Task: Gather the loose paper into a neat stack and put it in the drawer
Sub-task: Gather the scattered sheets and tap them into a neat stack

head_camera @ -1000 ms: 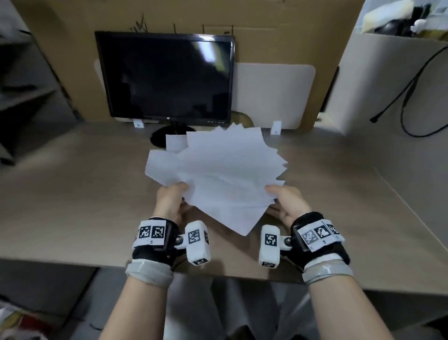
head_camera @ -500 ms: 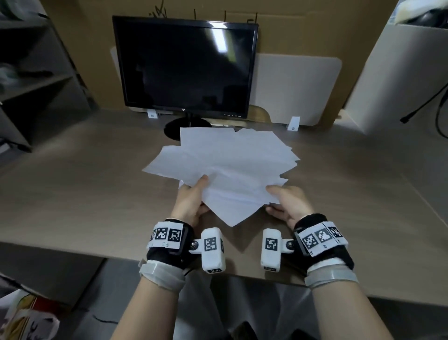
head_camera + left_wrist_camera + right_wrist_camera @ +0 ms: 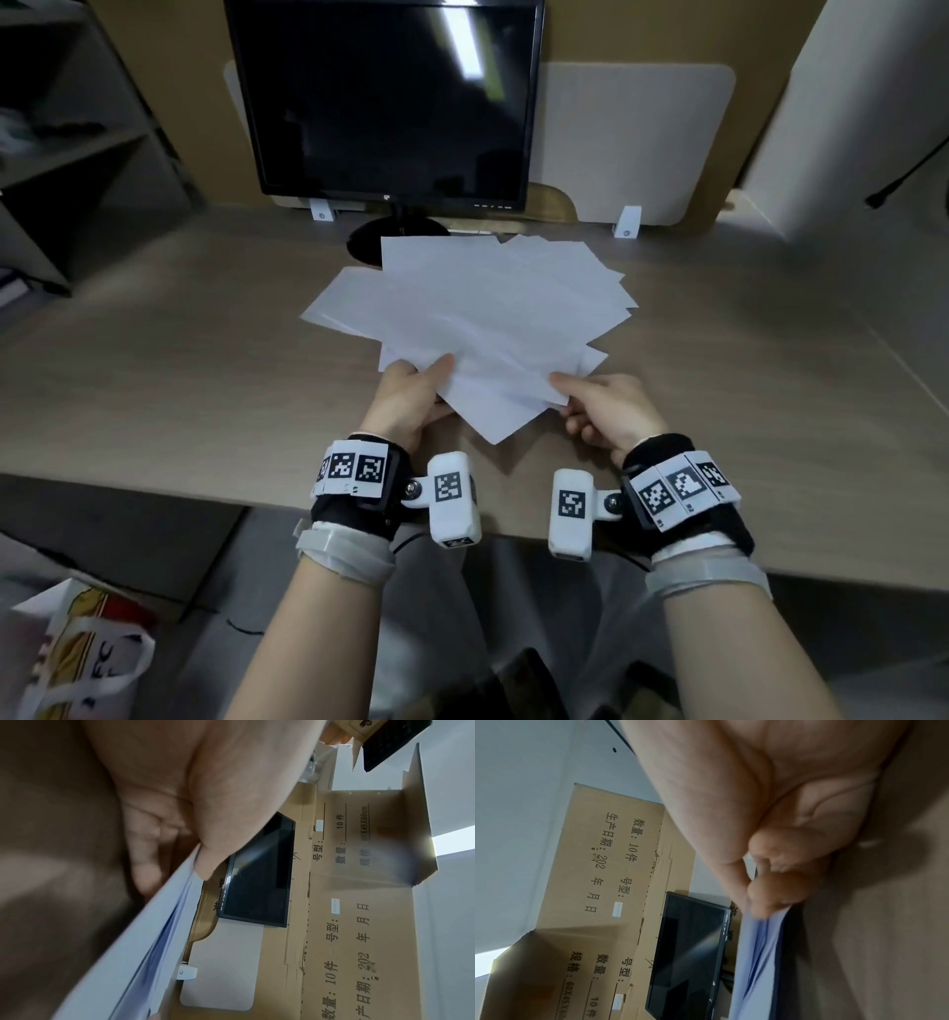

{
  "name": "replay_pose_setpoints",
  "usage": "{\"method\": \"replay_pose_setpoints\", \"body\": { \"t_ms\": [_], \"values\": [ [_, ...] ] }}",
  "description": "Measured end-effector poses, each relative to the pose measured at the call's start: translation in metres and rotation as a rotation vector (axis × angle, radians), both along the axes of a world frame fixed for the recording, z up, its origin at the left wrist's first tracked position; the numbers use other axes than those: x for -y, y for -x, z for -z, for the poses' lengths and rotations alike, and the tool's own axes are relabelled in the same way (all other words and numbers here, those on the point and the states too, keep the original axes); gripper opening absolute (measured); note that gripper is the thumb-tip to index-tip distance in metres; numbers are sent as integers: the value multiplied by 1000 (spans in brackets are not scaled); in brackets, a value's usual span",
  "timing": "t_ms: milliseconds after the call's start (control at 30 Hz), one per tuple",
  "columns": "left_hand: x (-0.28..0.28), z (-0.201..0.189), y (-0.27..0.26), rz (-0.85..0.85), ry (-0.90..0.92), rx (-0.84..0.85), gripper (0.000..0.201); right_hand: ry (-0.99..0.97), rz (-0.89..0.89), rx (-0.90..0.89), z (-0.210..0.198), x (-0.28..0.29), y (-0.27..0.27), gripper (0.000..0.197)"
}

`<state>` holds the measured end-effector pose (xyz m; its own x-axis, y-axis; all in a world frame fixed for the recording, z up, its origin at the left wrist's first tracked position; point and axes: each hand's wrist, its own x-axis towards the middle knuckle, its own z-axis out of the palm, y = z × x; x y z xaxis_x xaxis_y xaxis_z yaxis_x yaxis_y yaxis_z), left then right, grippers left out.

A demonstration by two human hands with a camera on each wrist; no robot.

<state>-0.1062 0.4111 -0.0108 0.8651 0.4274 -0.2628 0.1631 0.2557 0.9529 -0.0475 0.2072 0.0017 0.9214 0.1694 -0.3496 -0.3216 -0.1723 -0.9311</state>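
Since the earlier frame, the fanned sheaf of loose white paper sheets (image 3: 477, 329) has sunk lower toward the pale wood counter (image 3: 169, 360). Left hand (image 3: 405, 406) and right hand (image 3: 611, 411) each pinch its near edge, thumb on top. Step: gathering; sheets remain splayed. Next, judged: square the edges. No drawer is in view.
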Motion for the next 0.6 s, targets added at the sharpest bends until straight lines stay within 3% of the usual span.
{"method": "replay_pose_setpoints", "body": {
  "t_ms": [133, 433, 600],
  "values": [
    [-3, -3, 3, -115, 80, -42, 37, -50, 27, -21, -2, 2, 1, 24],
    [-5, -9, 6, -36, 126, 22, 25, 7, -8, -29, -3, -3, -1, 32],
    [-1, -10, 5, -23, 82, 18, 17, -102, 152, 15, -3, -8, 1, 19]
  ]
}}
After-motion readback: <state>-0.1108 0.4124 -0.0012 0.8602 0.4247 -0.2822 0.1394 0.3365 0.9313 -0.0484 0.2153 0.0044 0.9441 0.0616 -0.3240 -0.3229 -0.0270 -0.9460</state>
